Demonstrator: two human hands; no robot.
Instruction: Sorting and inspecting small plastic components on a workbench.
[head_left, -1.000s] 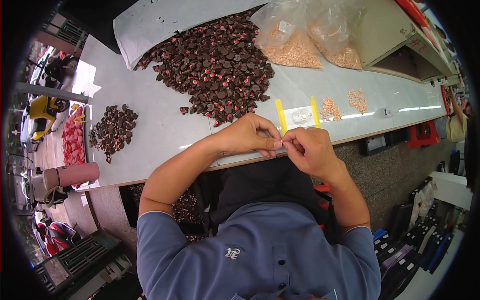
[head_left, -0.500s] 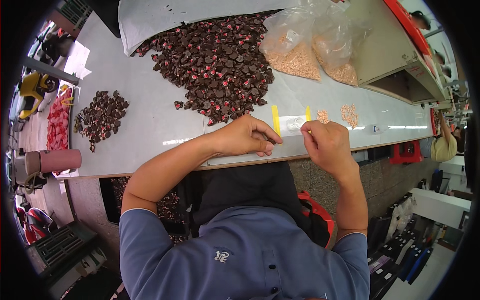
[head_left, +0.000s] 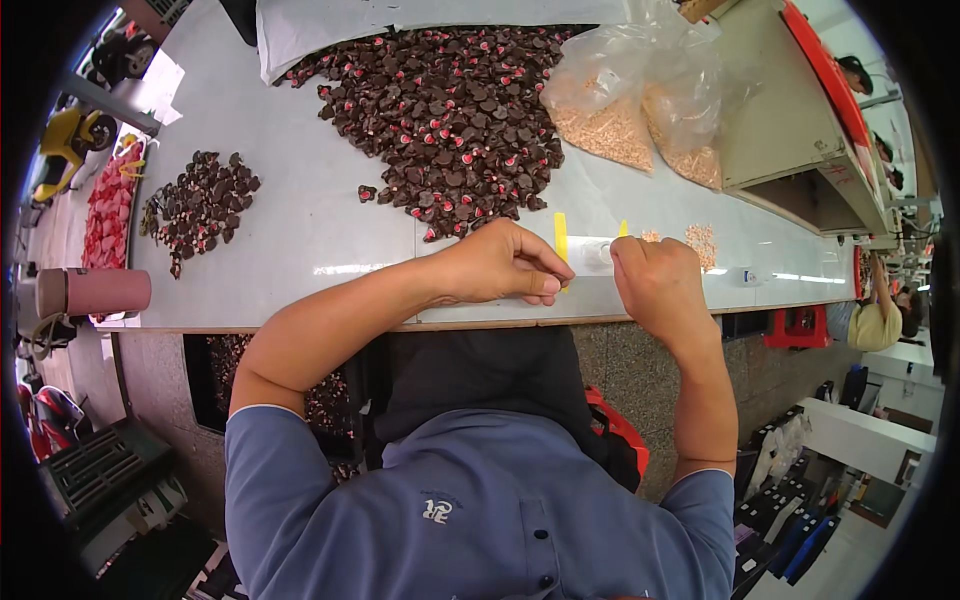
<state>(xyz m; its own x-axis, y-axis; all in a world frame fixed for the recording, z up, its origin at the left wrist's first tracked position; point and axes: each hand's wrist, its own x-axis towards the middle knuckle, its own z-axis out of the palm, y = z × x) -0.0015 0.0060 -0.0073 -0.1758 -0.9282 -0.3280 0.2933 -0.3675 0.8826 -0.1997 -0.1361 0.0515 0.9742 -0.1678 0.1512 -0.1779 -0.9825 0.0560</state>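
Note:
My left hand (head_left: 508, 264) is closed in a pinch at the table's near edge. A small dark piece seems to show between its thumb and fingertips, mostly hidden. To its right, my right hand (head_left: 660, 283) is curled with thumb and forefinger pressed together; whatever it grips, if anything, is out of sight. Between the hands lies a white patch (head_left: 582, 262) edged by a yellow tape strip (head_left: 561, 236) on the left and another on the right. On the patch sits a small clear round dish (head_left: 601, 252), partly covered by my right hand.
A big heap of dark brown pieces with red spots (head_left: 460, 130) spreads beyond my hands. A smaller dark pile (head_left: 205, 210) and a pink cylinder (head_left: 108, 292) are at left. Bags of small tan pieces (head_left: 605, 125), loose tan bits (head_left: 701, 243) and a metal box (head_left: 800, 110) stand right.
My left hand has shifted slightly right, its fingertips nearer the left tape strip. My right hand stays closed near the dish, covering more of it. The whole view has tilted a little.

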